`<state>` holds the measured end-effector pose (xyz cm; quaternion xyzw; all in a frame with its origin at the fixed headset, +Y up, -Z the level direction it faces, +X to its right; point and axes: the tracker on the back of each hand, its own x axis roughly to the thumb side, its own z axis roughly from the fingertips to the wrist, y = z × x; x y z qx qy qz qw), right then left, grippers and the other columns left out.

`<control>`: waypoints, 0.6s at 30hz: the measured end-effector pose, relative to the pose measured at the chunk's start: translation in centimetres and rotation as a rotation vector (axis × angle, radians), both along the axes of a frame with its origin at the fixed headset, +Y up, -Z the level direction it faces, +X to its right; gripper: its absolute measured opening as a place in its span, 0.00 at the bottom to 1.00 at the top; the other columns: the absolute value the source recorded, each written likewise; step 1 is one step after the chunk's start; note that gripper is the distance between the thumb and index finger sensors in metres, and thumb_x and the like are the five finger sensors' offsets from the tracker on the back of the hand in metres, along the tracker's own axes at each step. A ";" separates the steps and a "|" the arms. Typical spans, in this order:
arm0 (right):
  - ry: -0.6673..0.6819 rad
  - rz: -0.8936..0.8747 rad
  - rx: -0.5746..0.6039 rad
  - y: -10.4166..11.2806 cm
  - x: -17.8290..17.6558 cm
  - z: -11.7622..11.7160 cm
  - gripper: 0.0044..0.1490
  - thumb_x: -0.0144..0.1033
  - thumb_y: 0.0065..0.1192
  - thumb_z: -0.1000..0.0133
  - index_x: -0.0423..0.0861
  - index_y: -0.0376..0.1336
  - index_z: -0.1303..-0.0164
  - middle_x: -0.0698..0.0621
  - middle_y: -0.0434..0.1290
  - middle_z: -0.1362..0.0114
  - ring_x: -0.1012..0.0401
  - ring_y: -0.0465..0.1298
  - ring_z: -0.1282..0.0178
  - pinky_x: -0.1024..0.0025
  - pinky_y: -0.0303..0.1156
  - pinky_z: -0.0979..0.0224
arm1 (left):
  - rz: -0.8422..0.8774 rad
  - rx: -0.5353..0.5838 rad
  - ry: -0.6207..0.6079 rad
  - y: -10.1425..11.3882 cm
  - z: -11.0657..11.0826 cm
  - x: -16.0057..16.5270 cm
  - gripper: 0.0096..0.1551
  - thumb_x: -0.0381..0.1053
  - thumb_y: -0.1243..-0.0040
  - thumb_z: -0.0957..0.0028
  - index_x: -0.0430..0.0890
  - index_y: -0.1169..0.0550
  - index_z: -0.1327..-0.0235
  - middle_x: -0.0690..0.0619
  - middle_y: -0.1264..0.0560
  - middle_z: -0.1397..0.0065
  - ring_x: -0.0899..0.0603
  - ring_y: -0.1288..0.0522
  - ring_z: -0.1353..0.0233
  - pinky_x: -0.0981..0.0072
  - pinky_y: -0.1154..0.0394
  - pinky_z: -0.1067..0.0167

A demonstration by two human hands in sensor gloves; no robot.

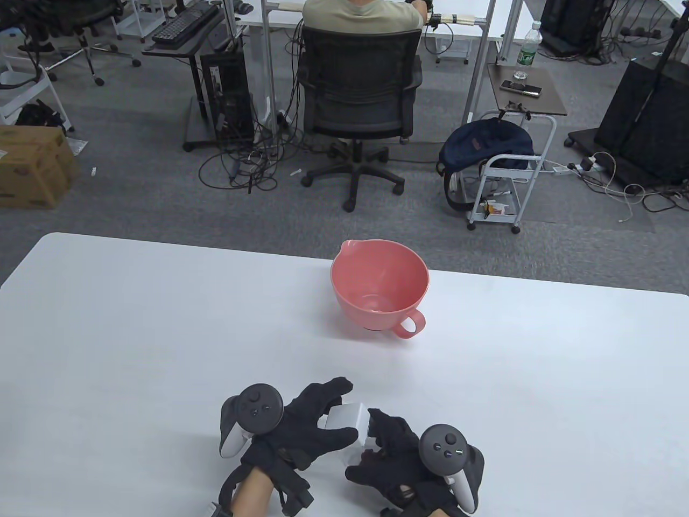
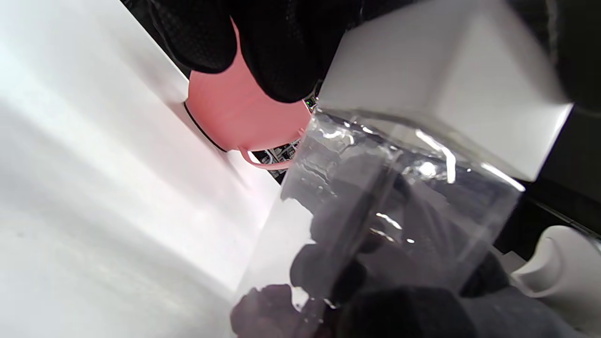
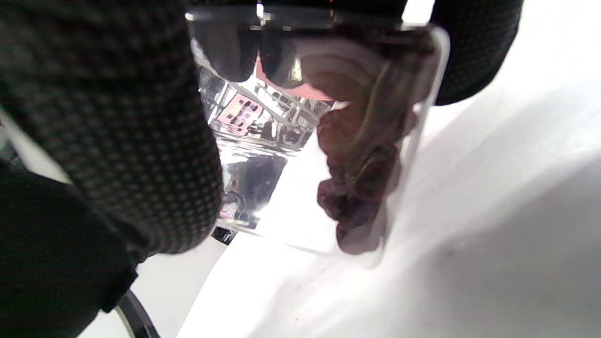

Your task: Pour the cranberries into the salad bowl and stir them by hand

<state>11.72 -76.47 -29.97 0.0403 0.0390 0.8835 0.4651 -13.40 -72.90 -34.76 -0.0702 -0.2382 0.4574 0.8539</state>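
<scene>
1. The fingers (image 1: 323, 401) of the left hand (image 1: 301, 431) were curled over the white lid (image 1: 344, 417) of a small clear container (image 2: 399, 202), gripping it from above at the near edge of the counter (image 1: 134, 334).
2. The right hand (image 1: 393, 458) closed round the same container from the other side, its fingers (image 3: 108, 131) wrapped against the clear wall, so both hands held the one container between them.
3. Inside, the cranberries (image 3: 361, 188) sat as a dark red, wrinkled clump against one wall, filling only part of the space; the rest of the container looked empty and see-through.
4. The lid seemed to be on yet, a square white cap sitting on the clear body. I could not tell whether it had been loosened.
5. Further out, the salad bowl (image 1: 379, 293), pink with a spout and a loop handle, stood upright in the middle of the counter, well apart from the hands. It looked bare inside.
6. By my reckoning the job had barely begun: opening the container was the step in hand, while the pouring and the stirring by hand were both left to do.
</scene>
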 end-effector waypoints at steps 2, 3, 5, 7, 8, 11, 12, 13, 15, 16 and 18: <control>0.003 0.015 0.008 0.1 -0.2 0.1 0.64 0.55 0.96 0.71 0.62 0.58 0.27 0.53 0.66 0.26 0.50 0.69 0.30 0.45 0.78 0.38 | -0.014 0.000 0.012 0.0 0.0 -0.1 0.61 0.92 0.35 0.64 0.65 0.37 0.18 0.59 0.29 0.27 0.47 0.25 0.29 0.47 0.31 0.25; 0.004 0.027 0.014 0.1 -0.3 0.1 0.63 0.55 0.96 0.70 0.62 0.58 0.27 0.53 0.66 0.26 0.50 0.69 0.30 0.45 0.78 0.39 | -0.018 -0.001 0.018 0.0 0.0 -0.1 0.61 0.92 0.35 0.64 0.66 0.37 0.19 0.59 0.28 0.28 0.47 0.24 0.30 0.47 0.30 0.25; 0.006 0.046 0.022 0.1 -0.4 0.2 0.63 0.55 0.96 0.70 0.62 0.58 0.27 0.53 0.66 0.26 0.50 0.69 0.30 0.45 0.78 0.39 | -0.037 0.003 0.038 0.0 0.0 -0.2 0.61 0.93 0.35 0.64 0.65 0.35 0.19 0.60 0.26 0.32 0.47 0.23 0.33 0.48 0.29 0.27; 0.011 0.068 0.029 0.1 -0.6 0.2 0.64 0.55 0.96 0.71 0.62 0.58 0.27 0.53 0.66 0.26 0.50 0.69 0.30 0.45 0.78 0.39 | -0.069 0.009 0.060 0.1 0.1 -0.4 0.61 0.94 0.36 0.65 0.65 0.34 0.20 0.61 0.25 0.35 0.48 0.22 0.36 0.49 0.27 0.29; 0.011 0.069 0.028 0.1 -0.6 0.2 0.63 0.55 0.96 0.70 0.62 0.58 0.27 0.54 0.67 0.26 0.50 0.69 0.30 0.45 0.78 0.39 | -0.078 0.013 0.071 0.1 0.1 -0.5 0.61 0.94 0.37 0.65 0.65 0.33 0.20 0.61 0.24 0.36 0.48 0.21 0.37 0.50 0.26 0.30; 0.008 0.056 0.018 0.1 -0.6 0.2 0.63 0.56 0.96 0.71 0.62 0.59 0.27 0.53 0.66 0.26 0.50 0.69 0.30 0.45 0.78 0.39 | -0.082 0.040 0.122 0.2 0.2 -0.6 0.61 0.95 0.38 0.65 0.64 0.32 0.21 0.62 0.22 0.38 0.48 0.20 0.39 0.51 0.25 0.31; 0.006 0.046 0.014 0.1 -0.5 0.2 0.63 0.56 0.96 0.71 0.62 0.59 0.27 0.53 0.67 0.26 0.50 0.70 0.30 0.46 0.79 0.39 | -0.081 0.047 0.131 0.2 0.3 -0.6 0.61 0.96 0.39 0.65 0.65 0.32 0.21 0.62 0.22 0.38 0.49 0.19 0.38 0.51 0.25 0.31; 0.006 0.037 0.011 0.1 -0.5 0.2 0.63 0.56 0.96 0.70 0.62 0.59 0.27 0.53 0.67 0.26 0.50 0.70 0.30 0.46 0.79 0.39 | -0.077 0.047 0.129 0.2 0.3 -0.6 0.60 0.96 0.41 0.64 0.65 0.33 0.20 0.61 0.22 0.35 0.48 0.20 0.36 0.50 0.25 0.30; 0.008 0.004 0.007 0.2 -0.4 0.1 0.63 0.56 0.96 0.70 0.62 0.59 0.27 0.53 0.67 0.26 0.50 0.71 0.30 0.46 0.79 0.39 | 0.003 0.024 0.097 0.1 0.3 -0.8 0.60 0.96 0.44 0.63 0.67 0.37 0.18 0.59 0.28 0.22 0.45 0.25 0.25 0.48 0.28 0.26; 0.016 -0.008 0.005 0.2 -0.3 0.1 0.63 0.56 0.96 0.70 0.62 0.59 0.27 0.53 0.67 0.26 0.49 0.71 0.30 0.46 0.79 0.39 | 0.065 0.001 0.062 0.0 0.1 -0.9 0.60 0.95 0.43 0.62 0.68 0.39 0.17 0.58 0.32 0.17 0.44 0.29 0.20 0.47 0.30 0.25; 0.023 -0.021 0.001 0.2 -0.2 0.0 0.63 0.56 0.95 0.70 0.62 0.59 0.27 0.54 0.67 0.26 0.49 0.72 0.30 0.46 0.79 0.39 | 0.175 -0.047 -0.039 -0.2 -0.1 -1.0 0.60 0.93 0.39 0.62 0.71 0.42 0.16 0.58 0.39 0.11 0.41 0.36 0.14 0.41 0.35 0.22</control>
